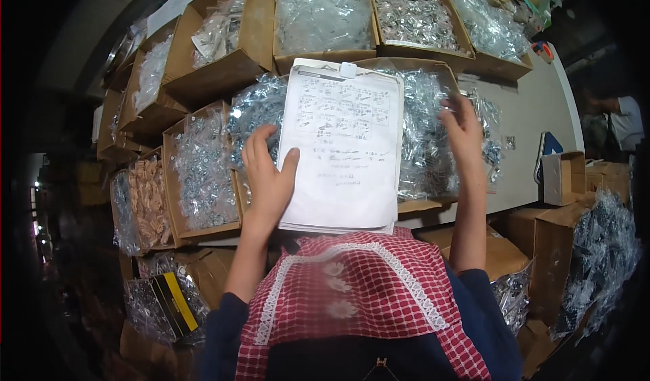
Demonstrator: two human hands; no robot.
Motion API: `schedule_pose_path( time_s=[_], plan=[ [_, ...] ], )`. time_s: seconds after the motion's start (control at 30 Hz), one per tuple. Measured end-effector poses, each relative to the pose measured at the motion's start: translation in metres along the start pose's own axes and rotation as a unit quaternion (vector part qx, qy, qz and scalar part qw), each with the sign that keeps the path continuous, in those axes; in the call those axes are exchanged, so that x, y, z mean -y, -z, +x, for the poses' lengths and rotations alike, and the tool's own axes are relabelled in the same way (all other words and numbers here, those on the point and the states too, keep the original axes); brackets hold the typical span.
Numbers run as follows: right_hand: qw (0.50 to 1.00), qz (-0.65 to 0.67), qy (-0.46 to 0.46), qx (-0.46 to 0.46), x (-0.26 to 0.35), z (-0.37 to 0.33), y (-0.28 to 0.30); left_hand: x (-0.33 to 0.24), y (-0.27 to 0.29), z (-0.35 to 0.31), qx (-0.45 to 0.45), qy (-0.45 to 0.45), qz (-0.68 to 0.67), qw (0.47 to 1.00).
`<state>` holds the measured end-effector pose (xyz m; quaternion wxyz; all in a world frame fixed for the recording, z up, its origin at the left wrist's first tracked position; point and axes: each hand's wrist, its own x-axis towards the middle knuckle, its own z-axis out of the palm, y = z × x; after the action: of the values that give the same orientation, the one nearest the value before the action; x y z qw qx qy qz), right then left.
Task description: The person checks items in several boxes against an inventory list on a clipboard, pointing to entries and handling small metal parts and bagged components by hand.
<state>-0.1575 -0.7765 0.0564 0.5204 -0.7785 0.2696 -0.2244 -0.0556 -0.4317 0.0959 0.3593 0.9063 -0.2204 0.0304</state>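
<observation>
The left hand [269, 176] is seen in the head view, thumb at the papered clipboard's [338, 185] left edge; whether it is gripped cannot be told. The right hand [464, 129] is held half-curled, empty, above bagged hardware [421, 134]. Centred beyond the apron [365, 273], the clipboard is judged light, stiff, best held by both sides.

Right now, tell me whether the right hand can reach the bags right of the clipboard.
Probably yes: the right hand is close by, and the clipboard leaves these bags uncovered.
</observation>
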Motion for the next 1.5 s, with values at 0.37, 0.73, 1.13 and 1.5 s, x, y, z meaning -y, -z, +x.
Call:
schedule_pose_path(
  time_s=[0.37, 0.73, 1.13, 1.5],
  plan=[
    [0.956, -0.229, 0.178, 0.042, 0.047, -0.051, -0.096, 0.015, -0.024, -0.026, -0.083, -0.028, 0.025, 0.996],
    [0.958, -0.238, 0.158, -0.014, 0.064, -0.054, -0.111, 0.025, -0.031, -0.03, -0.091, -0.057, 0.016, 0.994],
    [0.959, -0.17, 0.224, 0.027, 0.097, -0.09, -0.143, -0.025, 0.028, -0.023, -0.074, -0.06, -0.225, 0.97],
    [0.96, -0.153, 0.226, 0.068, 0.079, -0.088, -0.157, -0.006, 0.018, -0.05, -0.006, -0.158, 0.129, 0.979]
  ],
)
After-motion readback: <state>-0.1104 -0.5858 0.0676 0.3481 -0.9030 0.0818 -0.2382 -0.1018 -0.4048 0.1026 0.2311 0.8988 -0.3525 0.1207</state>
